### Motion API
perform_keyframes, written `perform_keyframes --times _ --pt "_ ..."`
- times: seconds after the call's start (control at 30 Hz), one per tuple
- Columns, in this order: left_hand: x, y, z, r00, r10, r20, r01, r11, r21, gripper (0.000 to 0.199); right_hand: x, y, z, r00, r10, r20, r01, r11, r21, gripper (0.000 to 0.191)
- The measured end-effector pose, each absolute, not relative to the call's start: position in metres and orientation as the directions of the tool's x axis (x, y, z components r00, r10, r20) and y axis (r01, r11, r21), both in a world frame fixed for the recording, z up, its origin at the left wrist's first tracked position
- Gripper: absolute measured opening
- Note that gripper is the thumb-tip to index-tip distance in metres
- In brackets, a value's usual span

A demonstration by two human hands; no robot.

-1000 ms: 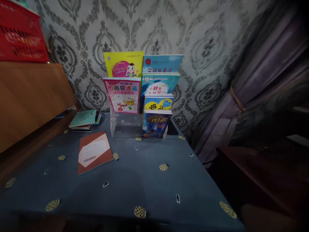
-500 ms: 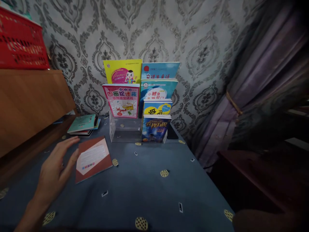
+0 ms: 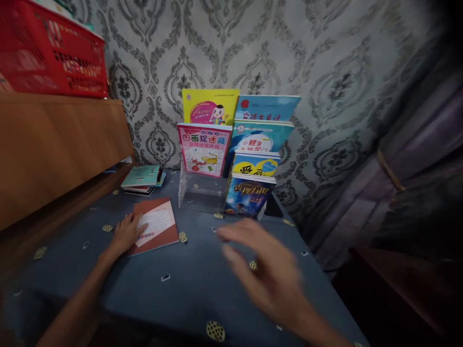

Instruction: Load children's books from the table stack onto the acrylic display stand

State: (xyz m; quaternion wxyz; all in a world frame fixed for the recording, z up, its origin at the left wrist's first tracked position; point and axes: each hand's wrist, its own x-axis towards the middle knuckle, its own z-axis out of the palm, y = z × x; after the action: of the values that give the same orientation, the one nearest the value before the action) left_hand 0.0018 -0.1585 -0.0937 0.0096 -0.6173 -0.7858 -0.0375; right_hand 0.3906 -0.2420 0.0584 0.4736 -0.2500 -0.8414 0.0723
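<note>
A book with a reddish-brown and pale pink cover (image 3: 162,219) lies flat on the table. My left hand (image 3: 125,236) rests at its left edge, thumb over the cover and fingers a little apart, the book not lifted. Above the middle of the table is my right hand (image 3: 267,274), blurred, its thumb and forefinger apart with nothing between them. Beyond it stands a clear stepped book rack (image 3: 200,193). Its left side holds a pink picture book (image 3: 204,149) and a yellow book (image 3: 210,103). On its right are several books, a dark blue one (image 3: 249,195) in front.
A small stack of books (image 3: 142,177) with a green one on top lies at the back left. A red basket (image 3: 72,53) sits on a wooden cabinet (image 3: 61,149) at left. Behind the rack's right end is a dark flat object (image 3: 274,207). A curtain (image 3: 383,212) hangs at right.
My left hand has come down onto the brown book's left edge. My right hand has entered from the lower right. The view has shifted left, so things sit farther right.
</note>
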Motion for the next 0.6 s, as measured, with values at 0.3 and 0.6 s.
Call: perform_keyframes --times 0.3,0.6 --pt "0.005 -0.169 -0.088 -0.162 0.985 0.055 0.985 0.158 0.064 0.059 0.306 -0.167 -0.048 -0.737 0.676 0.004 0.545 0.598 -0.587 0.051" --pt "0.038 -0.219 -0.099 -0.011 0.979 0.204 0.999 0.001 0.049 0.054 0.314 -0.167 -0.067 -0.688 0.724 0.049 0.615 0.616 -0.492 0.047"
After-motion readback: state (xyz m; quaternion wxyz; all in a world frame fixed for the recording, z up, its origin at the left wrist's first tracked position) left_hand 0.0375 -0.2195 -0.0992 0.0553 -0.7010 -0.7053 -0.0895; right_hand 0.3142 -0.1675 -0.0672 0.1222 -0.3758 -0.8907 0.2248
